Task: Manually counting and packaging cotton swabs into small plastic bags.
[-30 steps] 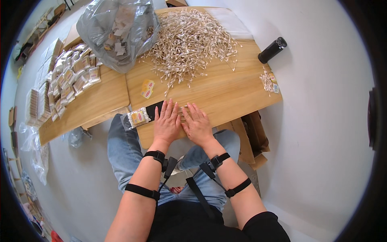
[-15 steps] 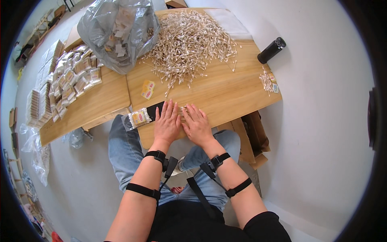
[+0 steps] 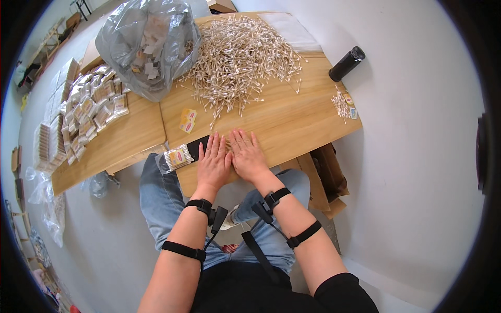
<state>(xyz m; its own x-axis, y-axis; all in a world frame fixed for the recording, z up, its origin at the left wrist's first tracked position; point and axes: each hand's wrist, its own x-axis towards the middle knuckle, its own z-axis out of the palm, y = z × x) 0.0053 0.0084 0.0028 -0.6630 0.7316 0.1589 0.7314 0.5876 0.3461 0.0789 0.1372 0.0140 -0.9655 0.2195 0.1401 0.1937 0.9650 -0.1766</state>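
Observation:
Both palms lie flat at the near edge of the wooden table (image 3: 271,125). My left hand (image 3: 213,161), fingers stretched out, rests partly over a flat black strip (image 3: 197,146). Close beside it, my right hand (image 3: 248,155) has its fingers extended over cotton swabs (image 3: 228,145), which show only in the narrow gap between the hands. Left of the black strip lies a clear bag of cotton swabs (image 3: 178,157) with a yellow and red label card inside. Two loose label cards (image 3: 188,120) lie just beyond my left hand.
A large heap of loose cotton swabs (image 3: 242,62) covers the table's far part, beside a grey plastic bag (image 3: 148,49) holding scraps. Many filled packets (image 3: 94,104) are piled at left. At right are a black cylinder (image 3: 347,64) and a small swab pile (image 3: 341,106). A cardboard box (image 3: 329,175) stands below.
My right hand has shifted slightly left, closing in on my left hand, so fewer swabs show between them. The view has also moved a little.

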